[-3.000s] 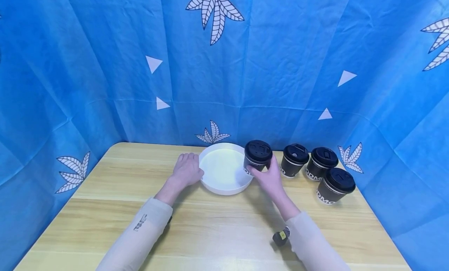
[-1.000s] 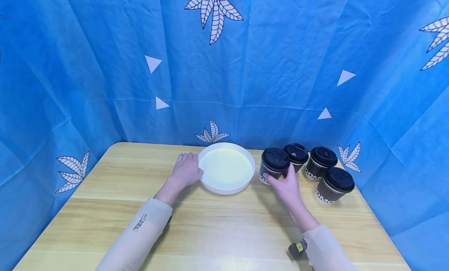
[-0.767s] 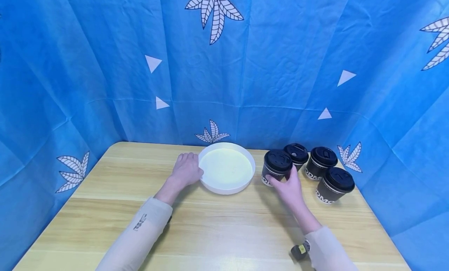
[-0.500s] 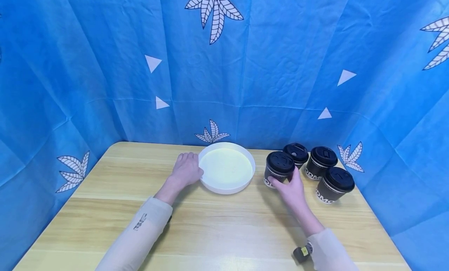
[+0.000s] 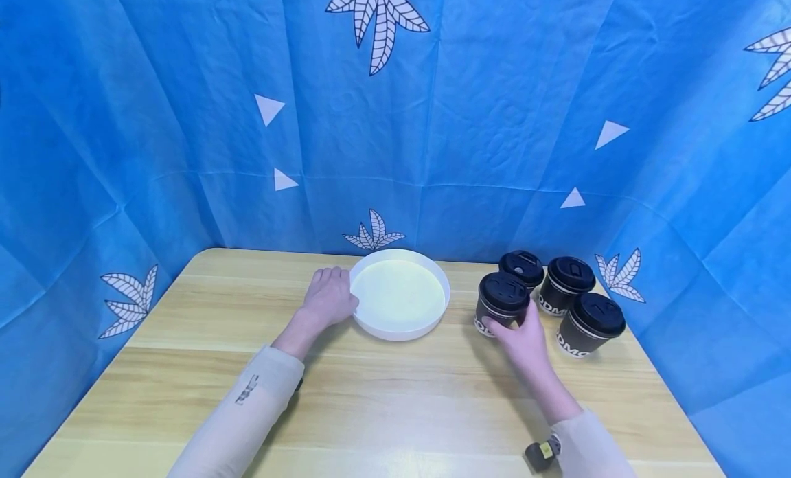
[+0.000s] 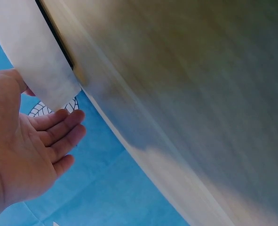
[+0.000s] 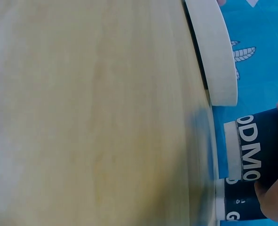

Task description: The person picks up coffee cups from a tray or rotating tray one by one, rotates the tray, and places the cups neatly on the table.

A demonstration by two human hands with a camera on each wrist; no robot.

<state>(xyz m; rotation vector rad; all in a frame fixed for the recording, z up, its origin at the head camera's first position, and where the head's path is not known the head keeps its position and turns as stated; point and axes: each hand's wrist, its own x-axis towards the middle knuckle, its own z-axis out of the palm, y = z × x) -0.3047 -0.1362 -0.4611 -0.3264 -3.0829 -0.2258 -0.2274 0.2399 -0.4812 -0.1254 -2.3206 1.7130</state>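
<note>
My right hand (image 5: pixel 524 337) grips a black paper coffee cup (image 5: pixel 502 301) with a black lid, thumb on the near side and fingers round the right. The cup is upright, close over the table, just in front of another lidded coffee cup (image 5: pixel 522 268) that it partly covers. In the right wrist view the held cup (image 7: pixel 266 146) shows white lettering and a pale base band, with part of the thumb. My left hand (image 5: pixel 330 298) holds the left rim of a round white tray (image 5: pixel 398 335); in the left wrist view its thumb passes behind the tray wall (image 6: pixel 40 52).
Two more lidded coffee cups, one at the back (image 5: pixel 559 292) and one nearer (image 5: pixel 587 327), stand to the right of the held one. A blue patterned curtain (image 5: pixel 371 134) hangs behind the wooden table (image 5: pixel 371 409). A small dark device (image 5: pixel 540 454) sits by the right sleeve.
My right hand has carried the coffee cup from over the tray's right edge to the right and toward me, up to the other cups. The left hand has stayed at the tray.
</note>
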